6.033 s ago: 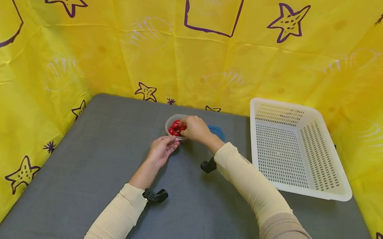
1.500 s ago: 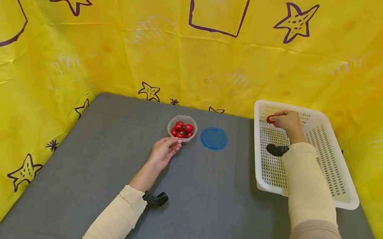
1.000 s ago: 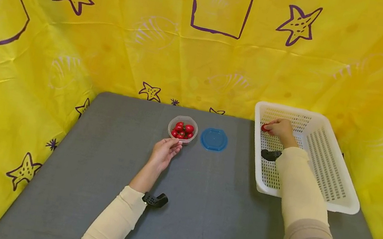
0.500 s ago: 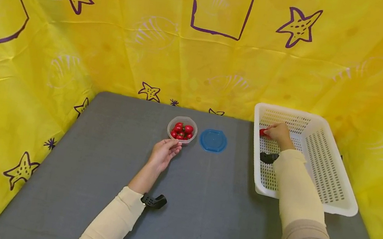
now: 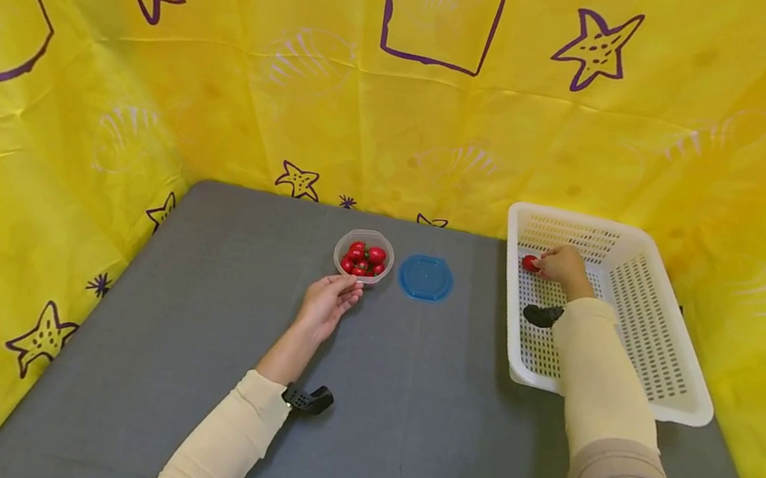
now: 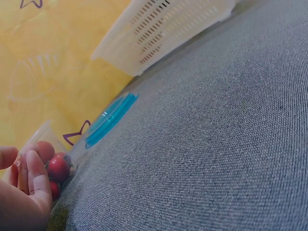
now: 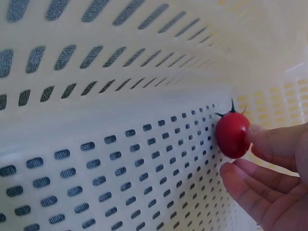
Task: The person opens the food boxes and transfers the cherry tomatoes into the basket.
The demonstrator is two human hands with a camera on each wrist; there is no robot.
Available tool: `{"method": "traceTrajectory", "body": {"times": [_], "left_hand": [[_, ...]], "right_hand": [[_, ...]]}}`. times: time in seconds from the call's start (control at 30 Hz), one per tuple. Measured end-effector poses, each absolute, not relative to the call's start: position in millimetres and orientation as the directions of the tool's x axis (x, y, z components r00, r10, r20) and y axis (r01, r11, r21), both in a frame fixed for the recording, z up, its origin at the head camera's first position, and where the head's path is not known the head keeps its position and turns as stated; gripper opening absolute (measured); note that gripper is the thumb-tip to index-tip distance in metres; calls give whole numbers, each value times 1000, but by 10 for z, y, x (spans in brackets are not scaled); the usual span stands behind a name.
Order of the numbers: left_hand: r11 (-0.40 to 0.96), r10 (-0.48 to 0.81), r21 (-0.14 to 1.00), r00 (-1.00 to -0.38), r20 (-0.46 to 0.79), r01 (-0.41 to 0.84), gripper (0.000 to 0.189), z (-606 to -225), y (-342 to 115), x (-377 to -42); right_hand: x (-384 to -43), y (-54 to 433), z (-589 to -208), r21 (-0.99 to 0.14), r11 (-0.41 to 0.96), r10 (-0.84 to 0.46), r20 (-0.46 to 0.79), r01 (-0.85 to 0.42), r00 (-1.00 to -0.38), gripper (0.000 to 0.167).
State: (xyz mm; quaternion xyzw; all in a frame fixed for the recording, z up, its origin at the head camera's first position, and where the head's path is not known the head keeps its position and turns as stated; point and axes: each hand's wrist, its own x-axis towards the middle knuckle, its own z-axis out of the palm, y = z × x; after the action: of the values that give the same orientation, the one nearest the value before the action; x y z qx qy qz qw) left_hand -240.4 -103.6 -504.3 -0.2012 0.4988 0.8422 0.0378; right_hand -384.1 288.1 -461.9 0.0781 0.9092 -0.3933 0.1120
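In the head view my right hand (image 5: 564, 269) is inside the white basket (image 5: 610, 400), by its far left corner. It pinches a red cherry tomato (image 7: 233, 135), with the thumb against its side and green sepals on top. Other fingers are curled beneath, partly apart from it. My left hand (image 5: 328, 304) holds the near edge of a small clear plastic container (image 5: 340, 240) with thumb and fingertips. Several cherry tomatoes (image 5: 376, 256) lie in that container. The left wrist view shows the left fingers (image 6: 38, 175) against its wall; the grip is partly hidden.
A blue lid (image 5: 425, 278) lies flat on the grey cloth-covered table (image 5: 387, 443), between container and basket. The basket stands at the table's right side with slotted walls. A yellow patterned sheet (image 5: 223, 102) hangs behind and at both sides.
My right hand went from the plastic container to the basket with a tomato, then lowered it inside. Lately it shifted slightly right with it. The left hand stays at the container.
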Motion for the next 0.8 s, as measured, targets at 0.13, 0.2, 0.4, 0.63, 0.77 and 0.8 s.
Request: {"method": "traceTrajectory", "body": {"times": [0.13, 0.2, 0.4, 0.63, 0.77, 0.8], "left_hand": [[-509, -139, 821, -917, -373, -257, 4, -5040, -1029, -2410], [-511, -138, 820, -918, -372, -256, 5, -5040, -1028, -2409], [-506, -138, 823, -918, -371, -257, 5, -5038, -1026, -2404], [-512, -141, 819, -915, -377, -258, 6, -5028, -1014, -2413], [-502, -147, 825, -914, -377, -259, 5, -5026, -1013, -2408], [-501, -149, 825, -913, -379, -261, 4, -5024, -1011, -2407]], "right_hand": [[-3800, 2896, -4580, -677, 710, 43, -231, 193, -972, 32], [-3781, 2906, -4550, -659, 732, 29, -224, 173, -974, 32], [-3763, 2939, -4425, -587, 797, -5, -241, 142, -970, 35], [-3783, 2951, -4298, -554, 826, -4, -198, 108, -980, 43], [-3777, 2886, -4207, -548, 833, -15, -166, 80, -986, 43], [-3776, 2872, -4182, -545, 836, -23, -157, 67, -987, 43]]}}
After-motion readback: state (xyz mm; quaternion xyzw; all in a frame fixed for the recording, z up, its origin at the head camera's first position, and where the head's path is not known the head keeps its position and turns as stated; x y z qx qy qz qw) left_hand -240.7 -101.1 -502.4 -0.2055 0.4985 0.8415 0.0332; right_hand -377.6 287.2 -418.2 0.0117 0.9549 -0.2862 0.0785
